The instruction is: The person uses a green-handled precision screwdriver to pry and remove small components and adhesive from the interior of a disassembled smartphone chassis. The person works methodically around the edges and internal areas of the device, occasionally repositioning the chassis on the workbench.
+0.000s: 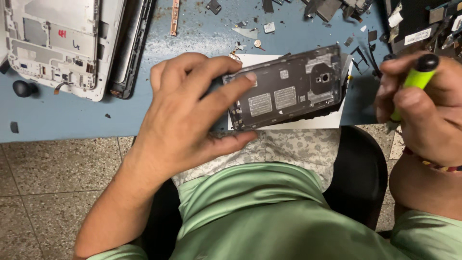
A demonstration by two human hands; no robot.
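My left hand (192,110) grips the left end of a dark opened phone body (288,89), fingers on top and thumb under its near edge. The phone lies tilted over a white sheet (298,124) at the front edge of the blue table (72,115). Its inner frame, shields and camera hole face up. My right hand (423,110) is to the right of the phone, apart from it, closed around a green-handled screwdriver with a black cap (419,74). The tool's tip is hidden by the hand.
A white opened tablet shell (53,43) and a black frame (130,48) lie at the far left. Small scattered parts and screws (255,33) litter the back. Dark boards (418,24) sit at the far right. A black knob (24,88) rests at the left. A black chair (358,173) is below.
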